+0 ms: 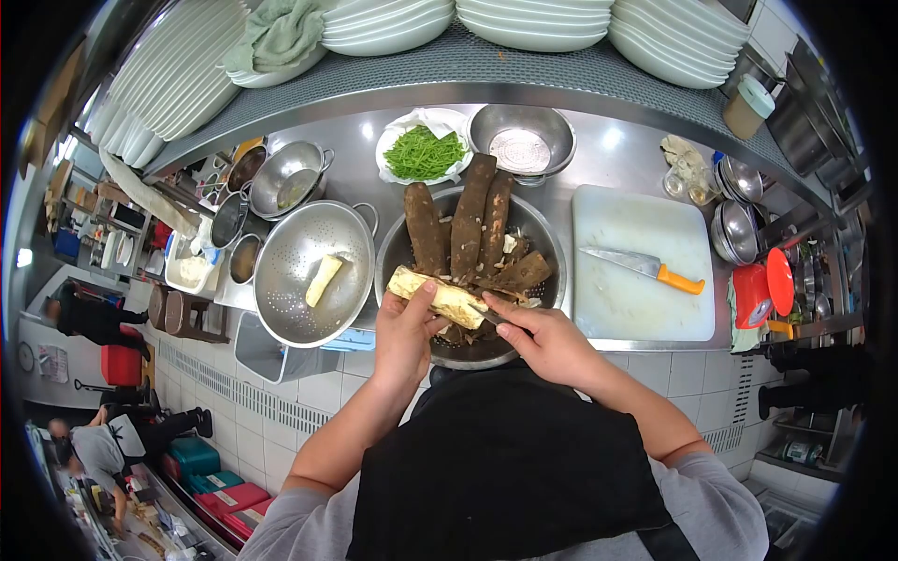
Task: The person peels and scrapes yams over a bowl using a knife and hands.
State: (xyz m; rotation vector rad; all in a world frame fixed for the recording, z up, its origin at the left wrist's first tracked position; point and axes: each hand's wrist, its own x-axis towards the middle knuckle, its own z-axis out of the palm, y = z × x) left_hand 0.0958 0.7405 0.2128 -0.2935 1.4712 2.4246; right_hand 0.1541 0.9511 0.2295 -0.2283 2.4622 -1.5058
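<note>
A wide, round stainless-steel bowl (554, 252) sits just beneath and beyond the hands, holding long, rough brown unpeeled roots (472, 215) that stand against its far rim, with dark peelings lower down. Left of the hands, a perforated metal colander with side handles (281, 248) contains one pale, peeled root piece (324, 280). Farther beyond the hands, a round white paper-lined plate (383, 142) carries cut green stalks (424, 152), and beside it stands a shallow, round metal bowl (543, 131). To the right of the hands, an orange-handled steel knife (645, 266) lies on a white rectangular cutting board (617, 309) on the metal counter (351, 154).

The pale yellow, partly peeled root with brown patches (440, 294) is between the hands, above the big bowl's near half. The left hand (409, 327) grips its left part, thumb on top; the right hand (543, 337) is curled around a slim, dark tool (492, 318), mostly hidden, at the root's right end.
</note>
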